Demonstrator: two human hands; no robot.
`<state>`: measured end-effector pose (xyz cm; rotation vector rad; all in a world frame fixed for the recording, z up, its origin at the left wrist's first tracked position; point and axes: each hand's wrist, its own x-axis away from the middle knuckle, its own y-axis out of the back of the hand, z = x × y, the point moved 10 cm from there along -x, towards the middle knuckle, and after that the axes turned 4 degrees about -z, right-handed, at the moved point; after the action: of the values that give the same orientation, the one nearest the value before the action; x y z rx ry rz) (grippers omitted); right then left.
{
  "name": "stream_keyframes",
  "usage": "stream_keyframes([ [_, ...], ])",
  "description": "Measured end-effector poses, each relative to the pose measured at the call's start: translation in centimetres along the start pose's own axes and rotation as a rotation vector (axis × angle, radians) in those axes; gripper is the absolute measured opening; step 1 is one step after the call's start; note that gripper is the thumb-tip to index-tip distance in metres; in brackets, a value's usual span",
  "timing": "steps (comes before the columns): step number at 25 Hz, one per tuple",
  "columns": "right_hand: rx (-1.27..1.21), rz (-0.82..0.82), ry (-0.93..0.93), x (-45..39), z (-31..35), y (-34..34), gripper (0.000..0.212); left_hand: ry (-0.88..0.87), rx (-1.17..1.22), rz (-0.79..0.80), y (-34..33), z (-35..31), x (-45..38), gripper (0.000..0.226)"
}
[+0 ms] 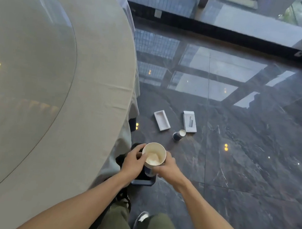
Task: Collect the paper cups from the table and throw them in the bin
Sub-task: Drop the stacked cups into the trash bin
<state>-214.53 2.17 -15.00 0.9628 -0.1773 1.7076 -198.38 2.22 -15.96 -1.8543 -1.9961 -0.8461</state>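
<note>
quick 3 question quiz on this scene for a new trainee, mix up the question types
1. True or false: both hands hold the cup above the bin.
2. Multiple choice: the second cup is A) on the table, B) lying on the floor, C) in the left hand.
3. Fill in: two white ___ lie on the floor near the second cup.

Key
1. True. The left hand and the right hand both grip it over the dark bin beside the table.
2. B. It lies on its side on the floor.
3. Boxes: one open tray, one box.
</note>
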Motion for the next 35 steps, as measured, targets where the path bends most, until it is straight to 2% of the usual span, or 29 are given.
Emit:
stream_keyframes([
  [4,-0.202,0.029,-0.205,-4.1,-4.7,-2.3,0.037,0.119,-0.055,-0.051,-0.7,5.4,-2.8,0.030],
  [11,-0.198,-0.025,-0.299,-13.3,-13.1,-6.2,0.022,0.352,-0.153,-0.104,-3.2,15.5,-8.9,0.033],
  [16,-0.193,-0.022,-0.413,-17.4,-20.1,-8.8,0.026,0.502,-0.201,-0.067,-5.9,22.3,-12.2,0.038],
  [19,-0.148,0.062,-0.475,-18.9,-22.9,-10.6,0.028,0.595,-0.234,-0.024,-7.3,26.0,-13.3,0.047],
  [24,-0.222,0.163,-0.600,-19.9,-26.6,-12.6,0.028,0.689,-0.237,0.042,-9.6,30.3,-14.5,0.033],
  [27,-0.286,0.166,-0.650,-19.8,-27.4,-12.8,0.028,0.721,-0.216,0.049,-10.4,32.3,-15.1,0.036],
  [31,-0.265,0.132,-0.679,-19.7,-27.6,-12.1,0.025,0.759,-0.135,0.086,-11.2,32.8,-14.9,0.038],
  [33,-0.296,0.135,-0.681,-19.9,-27.2,-11.8,0.035,0.725,-0.141,0.111,-11.6,31.6,-15.5,0.053],
  [35,-0.298,0.135,-0.652,-20.3,-26.1,-11.1,0.041,0.654,-0.192,0.101,-11.7,29.7,-16.5,0.054],
])
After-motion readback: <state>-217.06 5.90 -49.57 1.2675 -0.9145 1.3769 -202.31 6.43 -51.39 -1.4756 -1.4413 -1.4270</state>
